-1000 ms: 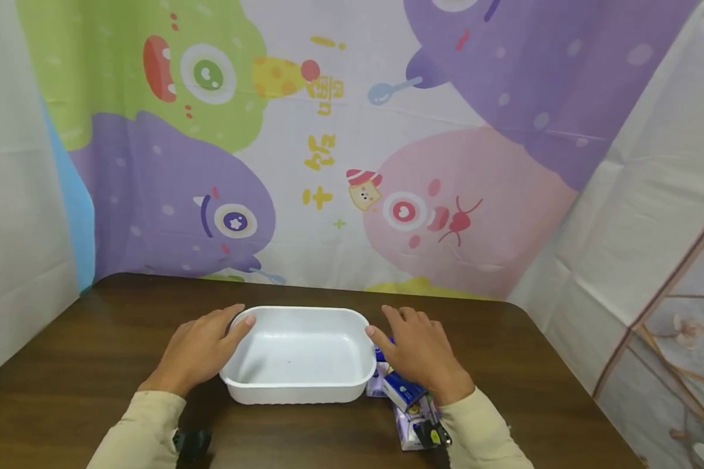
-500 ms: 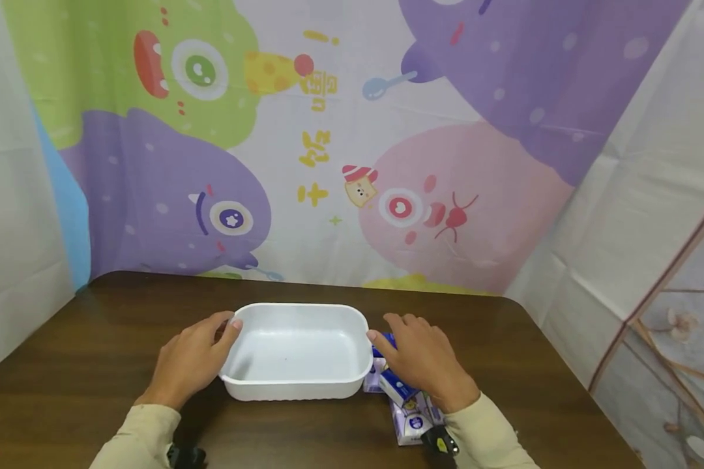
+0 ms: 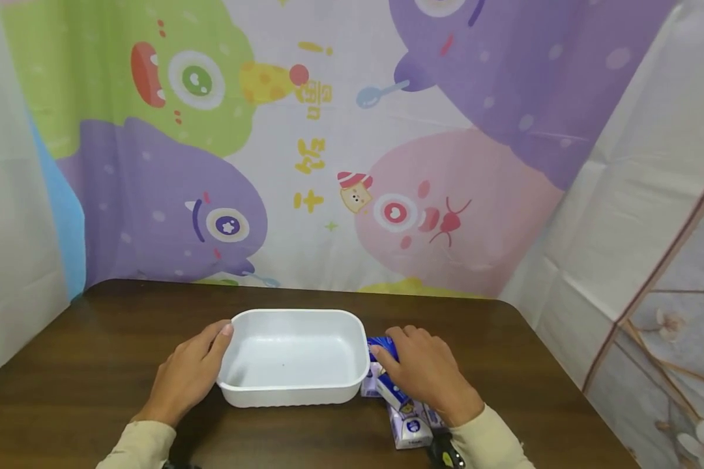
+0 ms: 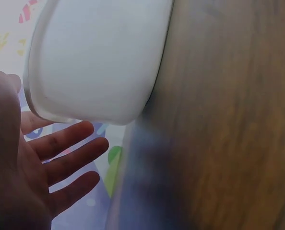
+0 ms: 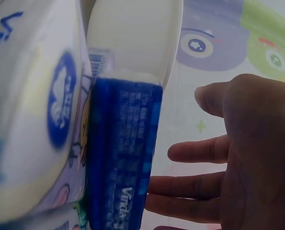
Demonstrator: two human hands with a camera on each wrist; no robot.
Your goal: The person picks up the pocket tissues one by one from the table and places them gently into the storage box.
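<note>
A white plastic basin (image 3: 293, 365) stands upright on the table with nothing in it but a small dark speck. At its left side is my left hand (image 3: 182, 374), thumb by the rim; in the left wrist view the other fingers (image 4: 70, 163) spread out straight beside the basin's end wall. My right hand (image 3: 428, 368) hovers over small tissue packs to the right of the basin, fingers loosely extended, holding nothing. A blue Vinda tissue pack (image 5: 123, 153) stands close to those fingertips in the right wrist view, partly overlapping them, beside a purple-and-white tissue pack (image 5: 32, 120).
Several blue and purple tissue packs lie in a pile along the basin's right side, including a purple one (image 3: 409, 426) at the front. The dark wooden table (image 3: 293, 436) ends at a cartoon curtain (image 3: 305, 254). Pale cloth hangs on both sides.
Both hands have drawn outward from the basin's rim. The right hand now sits farther right, exposing more of the rear blue tissue pack. The head view has shifted slightly.
</note>
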